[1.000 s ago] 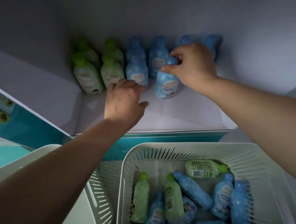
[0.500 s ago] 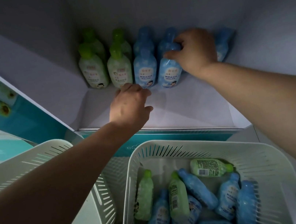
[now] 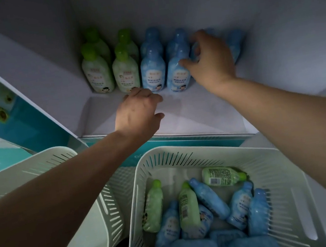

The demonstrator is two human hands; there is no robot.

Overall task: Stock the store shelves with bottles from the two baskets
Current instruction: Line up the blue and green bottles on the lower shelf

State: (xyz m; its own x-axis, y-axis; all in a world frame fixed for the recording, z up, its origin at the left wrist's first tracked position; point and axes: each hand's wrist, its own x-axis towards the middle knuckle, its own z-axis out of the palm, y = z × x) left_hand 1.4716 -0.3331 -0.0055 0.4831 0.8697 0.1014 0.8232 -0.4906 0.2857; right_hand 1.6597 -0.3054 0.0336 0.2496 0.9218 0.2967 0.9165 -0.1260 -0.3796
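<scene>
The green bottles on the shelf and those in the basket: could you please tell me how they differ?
Shelf green bottles stand upright, front labels showing; basket green bottles lie tumbled, two showing barcodes. Four shelf green bottles, three basket green bottles visible. Both share shape and green caps.

My right hand is covering part of a blue plastic bottle; the white slotted basket is running off-frame below.

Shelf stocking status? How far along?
Done: four green bottles and several blue bottles stand at the shelf back. In hand: right hand touches the front blue bottle; left hand holds nothing. Left: a dozen or so loose bottles lie in the near basket.
</scene>
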